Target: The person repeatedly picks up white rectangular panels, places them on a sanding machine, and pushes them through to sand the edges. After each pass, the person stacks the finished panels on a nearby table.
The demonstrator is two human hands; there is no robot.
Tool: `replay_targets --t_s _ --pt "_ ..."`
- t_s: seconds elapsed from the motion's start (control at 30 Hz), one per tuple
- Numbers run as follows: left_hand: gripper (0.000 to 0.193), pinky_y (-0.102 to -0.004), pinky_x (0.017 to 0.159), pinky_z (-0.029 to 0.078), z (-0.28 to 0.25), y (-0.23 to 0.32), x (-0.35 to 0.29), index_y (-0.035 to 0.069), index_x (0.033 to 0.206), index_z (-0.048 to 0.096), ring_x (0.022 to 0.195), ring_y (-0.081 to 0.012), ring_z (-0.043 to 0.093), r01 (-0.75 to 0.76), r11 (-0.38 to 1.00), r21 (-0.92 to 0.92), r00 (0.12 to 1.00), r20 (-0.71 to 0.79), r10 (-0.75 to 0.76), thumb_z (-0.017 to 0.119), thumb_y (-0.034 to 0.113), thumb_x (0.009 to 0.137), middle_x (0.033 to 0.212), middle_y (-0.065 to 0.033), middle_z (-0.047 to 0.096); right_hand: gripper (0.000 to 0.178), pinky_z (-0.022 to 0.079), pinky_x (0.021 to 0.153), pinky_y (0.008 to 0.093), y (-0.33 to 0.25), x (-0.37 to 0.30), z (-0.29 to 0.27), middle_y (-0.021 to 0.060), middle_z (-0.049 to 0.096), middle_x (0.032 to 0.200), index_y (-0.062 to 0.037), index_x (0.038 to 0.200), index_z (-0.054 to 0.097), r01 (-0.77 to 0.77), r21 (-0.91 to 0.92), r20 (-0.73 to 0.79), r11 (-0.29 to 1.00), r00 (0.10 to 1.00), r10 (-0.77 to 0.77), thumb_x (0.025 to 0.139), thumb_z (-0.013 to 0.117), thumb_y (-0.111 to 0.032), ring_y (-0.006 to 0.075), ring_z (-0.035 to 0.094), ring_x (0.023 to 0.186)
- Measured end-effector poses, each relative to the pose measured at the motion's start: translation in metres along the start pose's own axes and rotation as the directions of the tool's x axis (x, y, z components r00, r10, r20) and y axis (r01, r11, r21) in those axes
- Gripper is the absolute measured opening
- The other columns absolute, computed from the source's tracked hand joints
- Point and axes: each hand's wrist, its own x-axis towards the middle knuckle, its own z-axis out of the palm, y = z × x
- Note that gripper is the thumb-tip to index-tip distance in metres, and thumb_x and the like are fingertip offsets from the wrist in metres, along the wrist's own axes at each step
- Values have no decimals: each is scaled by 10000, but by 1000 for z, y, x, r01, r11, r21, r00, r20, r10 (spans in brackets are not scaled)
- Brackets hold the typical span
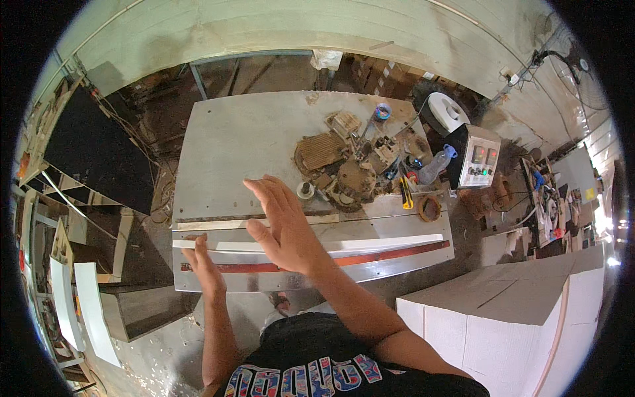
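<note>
A long, narrow white strip (370, 245) runs from side to side along the near part of the grey metal-topped table (231, 145). At its left end, my left hand (206, 268) is closed around the strip, with part of the fingers hidden. My right hand (284, 228) is over the strip's left half, its fingers stretched out and the thumb apart, holding nothing. Nearer to me than the white strip lies a reddish-brown strip (390, 254). Just beyond the white strip is a pale flat bar (291, 221).
Dusty tools and parts (354, 175) are heaped on the table's right half, near a yellow utility knife (405, 193), a tape roll (429, 209) and a plastic bottle (436, 165). A control box (477, 159) stands at the right edge. White panels (476, 331) stand at the lower right.
</note>
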Motion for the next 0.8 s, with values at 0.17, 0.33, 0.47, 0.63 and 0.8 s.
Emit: replay_targets --t_s 0.17,0.33,0.47,0.63,0.8 --pt "618 -566 1282 220 -4 -4 5 148 1506 458 1486 -292 424 -29 999 19 998 49 28 654 576 1104 1452 -96 556 697 319 1300 615 -8 1 -1 246 514 1622 -59 1675 435 -30 -76 19 997 999 31 1164 525 -523 483 419 1569" --pt "672 -574 1307 210 0 -7 8 113 1614 406 1530 -311 405 -48 999 -12 998 32 49 610 541 1138 1527 -134 536 707 307 1300 627 -12 1 -1 228 531 1607 -86 1672 443 -8 -132 1 991 1000 8 1128 591 -513 493 413 1573" --pt "853 -564 1311 251 3 1 9 85 1744 275 1538 -348 430 -30 999 -17 998 56 31 660 529 1126 1630 -178 485 719 282 1311 649 -2 -5 -10 233 515 1626 -97 1676 442 -16 -244 34 970 999 25 1127 590 -538 501 391 1585" --pt "965 -490 1369 244 13 13 9 -30 1767 122 1661 -378 349 -6 993 -121 996 86 17 687 435 1138 1791 -261 310 729 242 1332 656 9 -16 -24 241 499 1640 -126 1696 437 -28 -411 132 911 987 90 1138 561 -580 473 357 1611" --pt "929 -473 1367 224 18 20 5 -29 1763 137 1645 -335 322 -53 996 -77 992 113 62 668 417 1145 1793 -240 293 738 304 1302 618 4 -11 -13 221 536 1581 -99 1707 402 3 -424 155 906 985 69 1145 561 -550 451 433 1538"
